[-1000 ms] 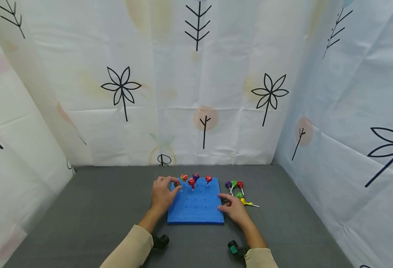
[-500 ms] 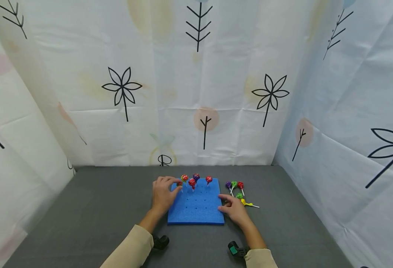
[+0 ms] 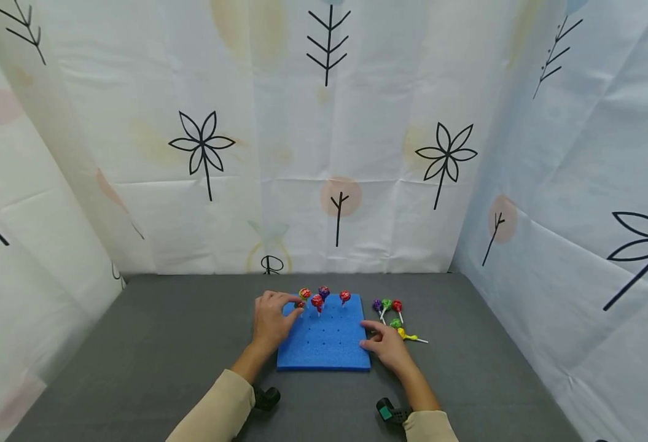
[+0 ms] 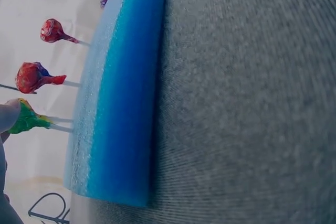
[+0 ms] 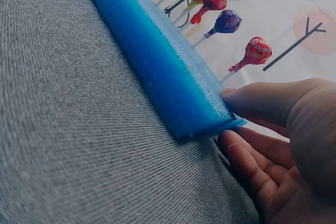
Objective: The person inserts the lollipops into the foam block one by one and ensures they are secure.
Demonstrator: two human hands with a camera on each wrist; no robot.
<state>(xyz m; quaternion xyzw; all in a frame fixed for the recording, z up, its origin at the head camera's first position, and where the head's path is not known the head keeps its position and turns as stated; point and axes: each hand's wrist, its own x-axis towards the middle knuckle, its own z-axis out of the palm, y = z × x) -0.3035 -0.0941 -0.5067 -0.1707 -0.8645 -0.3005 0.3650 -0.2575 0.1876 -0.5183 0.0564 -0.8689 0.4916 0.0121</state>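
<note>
Resting place: a blue foam block (image 3: 324, 341) lies flat on the grey table (image 3: 163, 344), at the middle near the person.
Edges: the block's near edge faces the person; its far edge runs close to the printed curtain (image 3: 324, 153) at the back.
Open room: bare grey cloth lies wide to the left and right of the block; curtains close the table in on three sides.
Left hand (image 3: 271, 319): at the block's far left corner, fingertips pinching a lollipop (image 3: 300, 304) whose stick goes down into the foam.
Right hand (image 3: 388, 347): thumb on top of the block's right edge, fingers curled under it on the table, gripping the foam.
Standing lollipops: four others upright in the far rows, one orange (image 3: 304, 293), two red, one purple.
Loose lollipops (image 3: 392, 316): five on the table just right of the block, lying flat, sticks mostly toward the person, one yellow pointing right.
Long axis: the pinched lollipop stands near upright, head up.
</note>
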